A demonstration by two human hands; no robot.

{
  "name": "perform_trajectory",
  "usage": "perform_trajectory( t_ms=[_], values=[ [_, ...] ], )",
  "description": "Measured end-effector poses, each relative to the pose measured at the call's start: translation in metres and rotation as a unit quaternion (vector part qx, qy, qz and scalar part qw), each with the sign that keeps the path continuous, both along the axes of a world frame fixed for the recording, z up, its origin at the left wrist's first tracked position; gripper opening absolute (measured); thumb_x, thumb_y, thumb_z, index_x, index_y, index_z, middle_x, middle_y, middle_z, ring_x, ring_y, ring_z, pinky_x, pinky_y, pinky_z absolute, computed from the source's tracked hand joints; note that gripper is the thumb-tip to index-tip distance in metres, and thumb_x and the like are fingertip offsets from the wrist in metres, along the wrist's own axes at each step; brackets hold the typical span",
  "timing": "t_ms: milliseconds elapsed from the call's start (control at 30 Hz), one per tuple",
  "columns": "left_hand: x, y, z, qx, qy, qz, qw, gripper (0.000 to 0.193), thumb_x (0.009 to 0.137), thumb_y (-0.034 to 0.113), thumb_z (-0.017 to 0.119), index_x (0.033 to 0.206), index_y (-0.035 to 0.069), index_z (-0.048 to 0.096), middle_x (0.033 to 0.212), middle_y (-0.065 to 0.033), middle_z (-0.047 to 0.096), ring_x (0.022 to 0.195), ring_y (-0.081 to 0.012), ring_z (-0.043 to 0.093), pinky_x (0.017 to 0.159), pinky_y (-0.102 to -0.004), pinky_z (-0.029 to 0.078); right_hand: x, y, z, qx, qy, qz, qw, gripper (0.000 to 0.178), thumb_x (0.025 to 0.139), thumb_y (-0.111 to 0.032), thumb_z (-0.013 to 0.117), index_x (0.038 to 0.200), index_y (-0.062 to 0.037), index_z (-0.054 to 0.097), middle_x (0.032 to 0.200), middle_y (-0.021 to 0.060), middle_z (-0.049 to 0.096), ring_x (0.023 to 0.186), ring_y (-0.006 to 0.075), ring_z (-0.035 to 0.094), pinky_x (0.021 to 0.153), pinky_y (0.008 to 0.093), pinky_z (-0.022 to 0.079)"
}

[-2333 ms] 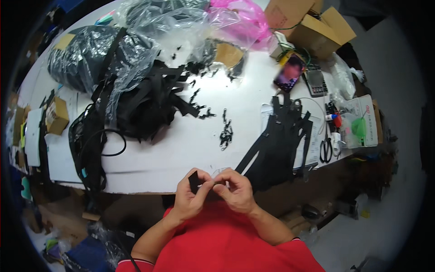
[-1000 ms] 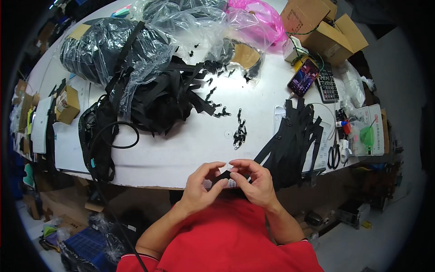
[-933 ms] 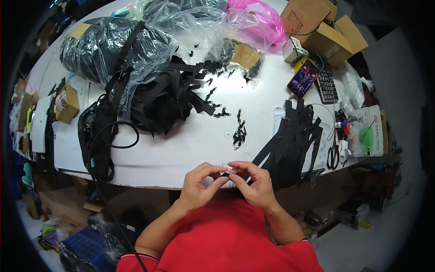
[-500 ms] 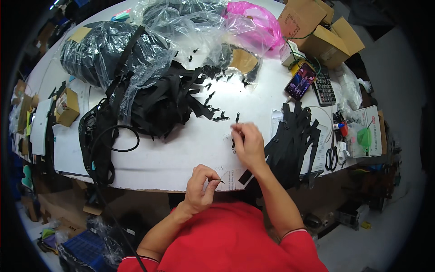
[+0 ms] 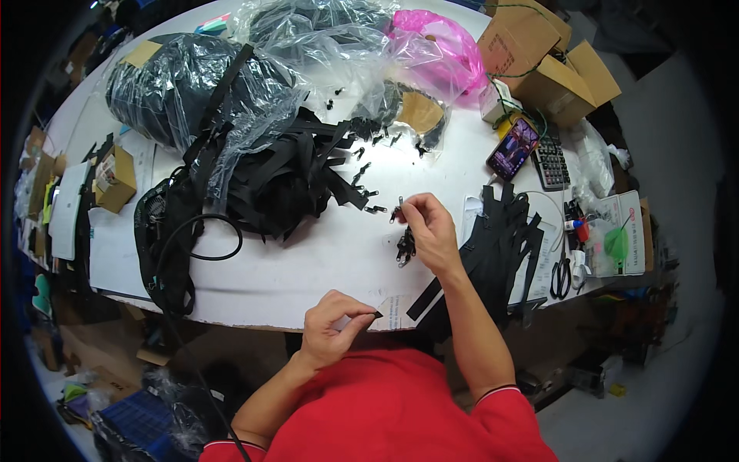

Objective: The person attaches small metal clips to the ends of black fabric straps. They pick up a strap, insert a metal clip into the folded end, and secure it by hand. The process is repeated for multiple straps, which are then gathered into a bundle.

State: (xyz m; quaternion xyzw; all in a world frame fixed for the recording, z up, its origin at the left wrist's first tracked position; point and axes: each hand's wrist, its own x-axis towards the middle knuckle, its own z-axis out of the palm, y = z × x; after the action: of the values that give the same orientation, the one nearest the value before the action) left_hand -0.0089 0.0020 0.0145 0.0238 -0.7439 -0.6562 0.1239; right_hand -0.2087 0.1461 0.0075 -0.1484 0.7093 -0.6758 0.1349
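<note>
Right hand (image 5: pixel 428 228) pinches a small black clip (image 5: pixel 398 206) above the clip pile (image 5: pixel 405 246). Left hand (image 5: pixel 331 327) pinches a strap end (image 5: pixel 377 313) near the tabletop (image 5: pixel 308 262) edge. Joining not yet made; strap heap (image 5: pixel 285 173) remains beyond.

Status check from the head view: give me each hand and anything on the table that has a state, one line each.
left hand: near the table edge, pinching a small black piece.
right hand: reached out over the table, fingertips closed on a small black clip.
phone: screen lit.
cardboard box: flaps open.
scissors: lying flat, blades closed.
clear plastic bag: open, black straps spilling out.
</note>
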Motion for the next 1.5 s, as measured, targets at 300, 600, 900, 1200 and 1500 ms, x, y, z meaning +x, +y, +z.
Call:
perform_trajectory(
  t_ms=[300, 600, 900, 1200, 1500],
  values=[
    [-0.001, 0.001, -0.005, 0.060, -0.047, -0.022, 0.997, 0.010, 0.090, 0.000, 0.070, 0.099, 0.000, 0.074, 0.092, -0.0083, 0.069, 0.075, -0.0121, 0.062, 0.063, -0.0236, 0.048, 0.034, 0.031, 0.022, -0.025, -0.187, 0.061, 0.980, 0.016, 0.100, -0.010, 0.062, 0.112, -0.0007, 0.064, 0.092, 0.0051, 0.069, 0.081, 0.0087, 0.061, 0.076, 0.0233, 0.049],
    [-0.001, 0.004, -0.001, 0.119, -0.063, -0.031, 0.990, 0.012, 0.089, 0.000, 0.070, 0.100, -0.001, 0.074, 0.094, -0.0107, 0.072, 0.084, -0.0155, 0.067, 0.077, -0.0270, 0.051, 0.082, 0.044, 0.016, -0.311, -0.428, 0.093, 0.843, 0.028, 0.103, -0.012, 0.057, 0.128, 0.0006, 0.059, 0.099, 0.0074, 0.066, 0.081, 0.0116, 0.060, 0.075, 0.0255, 0.049],
    [0.003, 0.005, 0.004, 0.236, -0.101, -0.055, 0.965, 0.014, 0.093, -0.002, 0.067, 0.107, -0.004, 0.069, 0.102, -0.0094, 0.071, 0.092, -0.0132, 0.066, 0.084, -0.0266, 0.053, 0.100, 0.050, 0.015, -0.336, -0.440, 0.051, 0.831, 0.025, 0.101, -0.013, 0.063, 0.123, -0.0023, 0.060, 0.104, 0.0085, 0.068, 0.087, 0.0144, 0.065, 0.080, 0.0272, 0.051],
    [-0.004, 0.013, 0.018, 0.233, -0.092, -0.056, 0.966, 0.018, 0.091, -0.007, 0.068, 0.108, -0.003, 0.064, 0.100, -0.0079, 0.069, 0.093, -0.0116, 0.066, 0.084, -0.0266, 0.054, 0.120, 0.050, 0.028, -0.110, -0.096, 0.066, 0.987, 0.019, 0.087, -0.003, 0.077, 0.103, -0.0002, 0.067, 0.103, 0.0106, 0.067, 0.096, 0.0202, 0.062, 0.084, 0.0311, 0.049],
    [-0.005, 0.017, 0.018, 0.161, -0.052, -0.029, 0.985, 0.016, 0.091, -0.001, 0.069, 0.106, -0.003, 0.066, 0.091, -0.0088, 0.072, 0.079, -0.0098, 0.066, 0.073, -0.0248, 0.053, 0.114, 0.049, 0.031, -0.051, 0.119, 0.086, 0.988, 0.022, 0.079, 0.006, 0.079, 0.098, 0.0015, 0.070, 0.094, 0.0111, 0.071, 0.089, 0.0200, 0.064, 0.078, 0.0300, 0.051]
  ],
)
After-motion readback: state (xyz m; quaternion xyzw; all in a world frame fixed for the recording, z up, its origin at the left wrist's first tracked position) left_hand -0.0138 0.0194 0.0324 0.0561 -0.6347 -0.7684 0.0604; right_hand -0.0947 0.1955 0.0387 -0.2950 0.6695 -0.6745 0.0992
